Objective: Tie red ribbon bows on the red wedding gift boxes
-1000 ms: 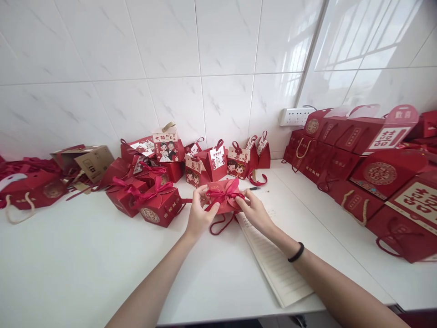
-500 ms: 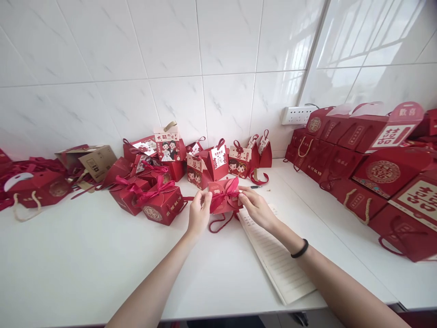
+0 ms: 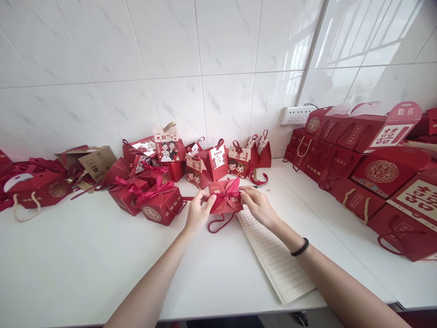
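A small red gift box (image 3: 218,207) sits on the white table in front of me, between my hands. Around its top runs a dark pink ribbon (image 3: 226,195) with a bow in the middle. My left hand (image 3: 200,208) pinches the ribbon at the box's left side, thumb on top. At the right side, my right hand (image 3: 257,204) grips the ribbon's other side between thumb and fingers. A red cord handle (image 3: 221,224) hangs loose at the box's front. Under my right forearm lies a lined notebook (image 3: 278,264).
Ribbon-tied red boxes (image 3: 165,205) stand to the left, near an open cardboard box (image 3: 95,164). Several small printed boxes (image 3: 216,163) line the wall. Stacked red gift boxes (image 3: 385,173) fill the right side below a power strip (image 3: 297,115). A pen (image 3: 257,186) lies behind my right hand.
My left thumb has shifted onto the ribbon's left part, and my right fingers have curled more closely at the right. The box has stayed in nearly the same place.
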The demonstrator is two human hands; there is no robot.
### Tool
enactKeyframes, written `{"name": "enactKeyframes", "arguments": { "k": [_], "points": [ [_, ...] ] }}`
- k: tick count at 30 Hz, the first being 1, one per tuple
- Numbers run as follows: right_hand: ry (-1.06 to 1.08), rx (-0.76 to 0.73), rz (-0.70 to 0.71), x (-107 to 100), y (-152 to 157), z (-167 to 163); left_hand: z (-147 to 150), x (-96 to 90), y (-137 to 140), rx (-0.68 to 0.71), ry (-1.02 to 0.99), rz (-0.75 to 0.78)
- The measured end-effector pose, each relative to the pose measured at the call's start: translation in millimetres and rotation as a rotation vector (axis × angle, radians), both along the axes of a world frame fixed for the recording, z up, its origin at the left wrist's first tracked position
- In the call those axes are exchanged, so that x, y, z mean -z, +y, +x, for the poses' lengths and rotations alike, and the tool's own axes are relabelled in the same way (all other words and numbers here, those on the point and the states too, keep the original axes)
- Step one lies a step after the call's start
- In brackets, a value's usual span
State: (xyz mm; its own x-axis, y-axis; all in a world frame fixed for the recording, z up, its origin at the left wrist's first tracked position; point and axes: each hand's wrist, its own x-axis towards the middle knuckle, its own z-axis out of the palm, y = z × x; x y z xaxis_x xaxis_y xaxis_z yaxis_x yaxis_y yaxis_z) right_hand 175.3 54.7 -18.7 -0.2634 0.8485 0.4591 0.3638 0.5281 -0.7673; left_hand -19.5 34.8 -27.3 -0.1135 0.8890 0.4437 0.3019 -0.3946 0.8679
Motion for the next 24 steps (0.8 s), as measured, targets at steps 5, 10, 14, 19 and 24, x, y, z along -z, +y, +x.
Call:
{"name": "enactKeyframes", "arguments": {
  "k": [5, 10, 14, 19, 24],
  "points": [
    [0.119, -0.031, -0.071, 4.0, 4.6, 0.6, -1.2, -6.6, -2.1, 0.116, -0.188, -0.093],
    [0.130, 0.010, -0.108, 3.2, 4.9, 0.4, -4.4, -6.2, -1.9, 0.181, -0.334, -0.098],
    [0.142, 0.015, -0.136, 1.6, 2.5, -1.0, -5.9, -3.9, -0.2, 0.211, -0.403, -0.086],
    [0.225, 0.034, -0.045, 2.4, 0.7, -5.2, -4.3, -5.8, -1.4, 0.192, -0.419, -0.062],
    [0.375, -0.016, -0.151, 4.2, 2.6, -7.7, -4.5, -5.4, -2.4, 0.247, -0.419, -0.078]
  ]
}}
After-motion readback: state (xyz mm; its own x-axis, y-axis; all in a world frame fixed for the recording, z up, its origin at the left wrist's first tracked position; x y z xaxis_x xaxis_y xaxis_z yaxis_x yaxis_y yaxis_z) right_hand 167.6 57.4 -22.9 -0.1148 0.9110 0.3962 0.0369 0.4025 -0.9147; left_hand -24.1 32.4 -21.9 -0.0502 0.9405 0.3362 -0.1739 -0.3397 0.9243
